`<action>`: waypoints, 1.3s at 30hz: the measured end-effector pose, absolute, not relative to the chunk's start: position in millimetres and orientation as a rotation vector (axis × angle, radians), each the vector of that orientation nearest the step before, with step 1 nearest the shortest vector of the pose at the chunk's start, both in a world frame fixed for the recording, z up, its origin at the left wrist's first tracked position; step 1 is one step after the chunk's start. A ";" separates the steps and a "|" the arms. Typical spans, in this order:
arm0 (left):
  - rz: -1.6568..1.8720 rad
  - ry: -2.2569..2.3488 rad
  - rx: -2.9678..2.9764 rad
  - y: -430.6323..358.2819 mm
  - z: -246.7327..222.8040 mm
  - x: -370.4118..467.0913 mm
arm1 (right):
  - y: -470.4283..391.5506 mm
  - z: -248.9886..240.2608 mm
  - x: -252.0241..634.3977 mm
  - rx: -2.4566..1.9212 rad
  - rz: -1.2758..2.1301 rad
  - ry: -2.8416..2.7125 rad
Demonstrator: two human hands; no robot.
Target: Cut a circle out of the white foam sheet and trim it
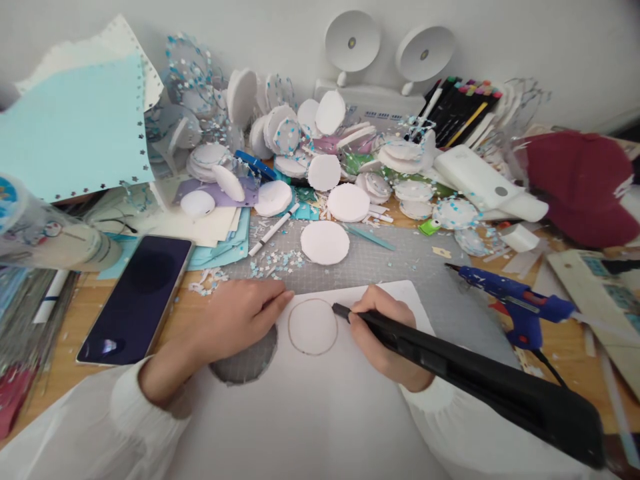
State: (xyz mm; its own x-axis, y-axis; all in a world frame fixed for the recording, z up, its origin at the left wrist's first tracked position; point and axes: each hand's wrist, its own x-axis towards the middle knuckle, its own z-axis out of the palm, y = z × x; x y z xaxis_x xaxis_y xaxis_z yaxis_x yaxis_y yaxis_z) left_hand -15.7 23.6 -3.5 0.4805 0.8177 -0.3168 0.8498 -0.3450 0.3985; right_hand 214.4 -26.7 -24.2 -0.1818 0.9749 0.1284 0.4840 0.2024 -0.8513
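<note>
The right hand (387,333) grips a thick black tool (480,373), tip right at the edge of a drawn circle (313,327); the left hand (245,313) lies unclenched on the white board (320,413), covering part of a round hole (245,357). A white disc (325,241) sits just past the board, more discs crowding behind! Phone (137,300) to the left, blue glue gun (515,297) to the right. And the board? Under both hands, the circle squarely between them!
</note>
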 end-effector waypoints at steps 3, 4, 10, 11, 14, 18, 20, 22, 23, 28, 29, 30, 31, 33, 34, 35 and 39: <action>-0.074 1.368 2.210 23.4 -3.3 -16.5 | -26.2 -22.1 215.5 -1.380 0.887 -1.772; -0.073 1.366 2.208 23.3 -3.2 -16.6 | -26.1 -21.5 215.6 -1.383 0.886 -1.771; -0.073 1.348 2.208 23.0 -3.4 -17.7 | -27.2 -17.9 214.4 -1.380 0.926 -1.750; -0.072 1.347 2.207 23.0 -3.6 -17.9 | -27.6 -17.3 213.7 -1.389 0.935 -1.736; -0.066 1.348 2.210 23.0 -4.3 -18.0 | -29.5 -15.8 210.7 -1.427 0.943 -1.693; -0.062 1.356 2.216 22.4 -4.7 -16.5 | -32.2 -15.4 207.6 -1.463 0.916 -1.658; -0.066 1.365 2.216 22.4 -4.7 -16.0 | -33.1 -15.8 207.6 -1.474 0.928 -1.654; -0.069 1.371 2.212 22.7 -4.7 -16.1 | -33.4 -15.9 208.5 -1.470 0.962 -1.654; -0.068 1.370 2.208 23.1 -4.7 -16.3 | -33.3 -15.8 209.0 -1.463 0.980 -1.654; -0.065 1.354 2.210 24.5 -5.1 -16.7 | -32.0 -13.4 209.5 -1.450 1.008 -1.636; -0.068 1.352 2.212 24.4 -5.0 -16.4 | -31.5 -12.5 209.0 -1.454 1.003 -1.634; -0.074 1.349 2.213 24.2 -4.9 -16.2 | -31.1 -11.6 208.5 -1.458 0.995 -1.632; -0.077 1.346 2.213 24.0 -4.6 -16.0 | -30.9 -10.5 207.9 -1.460 0.986 -1.630; -0.078 1.347 2.217 23.3 -4.0 -16.1 | -31.5 -8.6 207.0 -1.470 0.977 -1.629; -0.079 1.345 2.220 23.1 -3.7 -16.5 | -32.5 -7.9 206.7 -1.481 0.975 -1.630; -0.081 1.343 2.224 22.8 -3.5 -16.9 | -34.0 -7.8 206.7 -1.496 0.975 -1.636; -0.071 1.318 2.240 21.8 -4.2 -18.6 | -43.4 -13.3 207.4 -1.576 0.894 -1.657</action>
State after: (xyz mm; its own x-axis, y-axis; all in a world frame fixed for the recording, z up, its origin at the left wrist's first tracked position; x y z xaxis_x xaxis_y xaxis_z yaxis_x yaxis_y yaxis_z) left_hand -18.6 21.8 -4.2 0.5212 0.7971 -0.3050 0.8252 -0.3794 0.4184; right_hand 207.4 -43.4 -13.3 -0.0427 0.9990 0.0133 0.5375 0.0342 -0.8426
